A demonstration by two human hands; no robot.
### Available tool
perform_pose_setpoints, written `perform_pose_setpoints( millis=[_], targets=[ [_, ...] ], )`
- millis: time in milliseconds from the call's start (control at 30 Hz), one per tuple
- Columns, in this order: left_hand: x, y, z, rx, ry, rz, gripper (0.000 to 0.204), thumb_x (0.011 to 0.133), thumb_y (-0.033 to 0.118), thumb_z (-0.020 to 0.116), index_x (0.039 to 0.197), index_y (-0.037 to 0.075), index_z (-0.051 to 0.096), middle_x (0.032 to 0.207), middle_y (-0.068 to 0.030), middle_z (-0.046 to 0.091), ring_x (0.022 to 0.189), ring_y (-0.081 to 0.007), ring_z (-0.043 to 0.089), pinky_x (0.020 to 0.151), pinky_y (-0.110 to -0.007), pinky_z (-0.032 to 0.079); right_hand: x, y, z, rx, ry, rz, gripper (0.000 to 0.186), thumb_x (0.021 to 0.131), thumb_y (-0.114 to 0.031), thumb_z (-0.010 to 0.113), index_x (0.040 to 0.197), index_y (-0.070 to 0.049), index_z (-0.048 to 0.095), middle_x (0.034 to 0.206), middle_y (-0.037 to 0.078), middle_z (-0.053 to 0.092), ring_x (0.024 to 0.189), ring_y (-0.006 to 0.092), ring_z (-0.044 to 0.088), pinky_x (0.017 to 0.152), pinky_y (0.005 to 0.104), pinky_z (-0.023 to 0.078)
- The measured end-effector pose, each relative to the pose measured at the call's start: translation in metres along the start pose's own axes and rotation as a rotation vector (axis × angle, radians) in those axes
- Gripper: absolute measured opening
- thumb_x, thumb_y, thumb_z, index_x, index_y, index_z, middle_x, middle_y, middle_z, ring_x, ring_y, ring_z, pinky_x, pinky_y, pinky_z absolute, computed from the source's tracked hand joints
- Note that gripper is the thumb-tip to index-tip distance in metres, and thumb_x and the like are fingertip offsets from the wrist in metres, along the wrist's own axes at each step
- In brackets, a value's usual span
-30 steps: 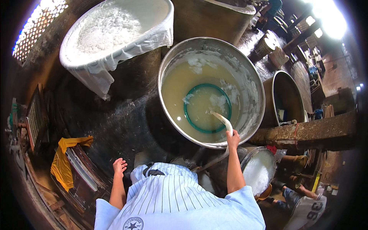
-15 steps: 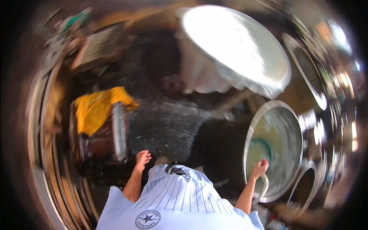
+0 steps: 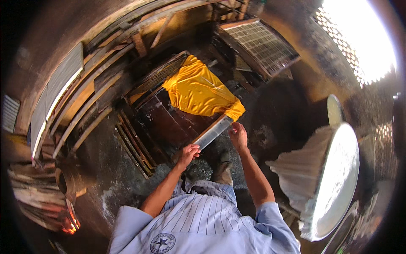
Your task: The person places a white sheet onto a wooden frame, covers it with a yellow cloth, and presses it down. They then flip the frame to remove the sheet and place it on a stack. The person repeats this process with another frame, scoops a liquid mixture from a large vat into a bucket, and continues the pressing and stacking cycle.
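A long grey metal strip (image 3: pixel 213 131) lies along the near right edge of a dark, wet wooden bench (image 3: pixel 163 120). My left hand (image 3: pixel 188 155) is at the strip's near left end, its fingers curled against it. My right hand (image 3: pixel 238 136) is just beside the far right end, thumb and fingers bent and a little apart, with nothing visible in them. A bright yellow cloth (image 3: pixel 203 91) drapes over the far part of the bench. Its hanging corner reaches the strip's far end, right above my right hand.
Wooden slats (image 3: pixel 133 144) stand left of the bench. A framed mesh screen (image 3: pixel 262 44) is beyond it. At right is a large round basin (image 3: pixel 338 182) draped with pale sheeting. Firewood (image 3: pixel 36 190) and a small fire (image 3: pixel 69 224) are at lower left. Wooden racks (image 3: pixel 101 91) line the left wall.
My view has swung right to left, bringing the bench to the middle. My right hand has left the round drum and come to the strip; my left hand has reached its near end.
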State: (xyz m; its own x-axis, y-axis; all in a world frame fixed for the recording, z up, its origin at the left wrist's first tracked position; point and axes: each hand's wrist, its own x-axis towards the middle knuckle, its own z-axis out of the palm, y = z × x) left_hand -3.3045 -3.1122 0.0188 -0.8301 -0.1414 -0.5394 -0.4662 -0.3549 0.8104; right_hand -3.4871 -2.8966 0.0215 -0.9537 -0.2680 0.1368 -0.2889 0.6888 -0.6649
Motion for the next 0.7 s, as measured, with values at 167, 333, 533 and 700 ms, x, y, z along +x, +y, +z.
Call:
perform_pose_setpoints(
  millis=[167, 333, 533, 700],
  targets=[
    [0.036, 0.022, 0.001, 0.057, 0.222, 0.069, 0.025, 0.086, 0.021, 0.057, 0.106, 0.008, 0.060, 0.095, -0.0024, 0.064, 0.080, -0.0105, 0.061, 0.069, -0.025, 0.047, 0.084, 0.008, 0.043, -0.468, -0.162, -0.047, 0.068, 0.066, -0.022, 0.073, 0.127, -0.013, 0.043, 0.128, 0.017, 0.038, 0.117, 0.0372, 0.039, 0.087, 0.0499, 0.040],
    [0.125, 0.028, 0.035, 0.474, 0.471, 0.373, 0.031, 0.079, 0.018, 0.061, 0.107, 0.004, 0.061, 0.106, -0.0100, 0.060, 0.092, -0.0247, 0.060, 0.081, -0.035, 0.047, 0.136, 0.054, 0.048, -0.414, -0.139, -0.218, 0.078, 0.067, -0.025, 0.077, 0.134, -0.023, 0.039, 0.143, 0.017, 0.022, 0.126, 0.0379, 0.031, 0.085, 0.0505, 0.042],
    [0.219, 0.122, 0.149, 1.047, 0.518, 0.448, 0.074, 0.069, 0.014, 0.069, 0.135, 0.013, 0.035, 0.125, -0.0183, 0.048, 0.121, -0.0357, 0.041, 0.096, -0.045, 0.039, 0.219, 0.089, -0.017, 0.126, -0.223, 0.055, 0.035, 0.068, 0.009, 0.049, 0.100, 0.004, 0.061, 0.083, 0.012, 0.064, 0.077, 0.0233, 0.064, 0.072, 0.0329, 0.052],
    [0.284, 0.181, 0.181, 0.699, 0.182, 0.677, 0.051, 0.072, 0.010, 0.068, 0.120, 0.008, 0.049, 0.113, -0.0151, 0.057, 0.106, -0.0319, 0.056, 0.087, -0.038, 0.044, 0.251, -0.003, -0.093, 0.734, -0.384, -0.019, 0.031, 0.070, 0.010, 0.054, 0.101, 0.005, 0.057, 0.098, 0.008, 0.058, 0.091, 0.0166, 0.058, 0.078, 0.0260, 0.044]
  ],
)
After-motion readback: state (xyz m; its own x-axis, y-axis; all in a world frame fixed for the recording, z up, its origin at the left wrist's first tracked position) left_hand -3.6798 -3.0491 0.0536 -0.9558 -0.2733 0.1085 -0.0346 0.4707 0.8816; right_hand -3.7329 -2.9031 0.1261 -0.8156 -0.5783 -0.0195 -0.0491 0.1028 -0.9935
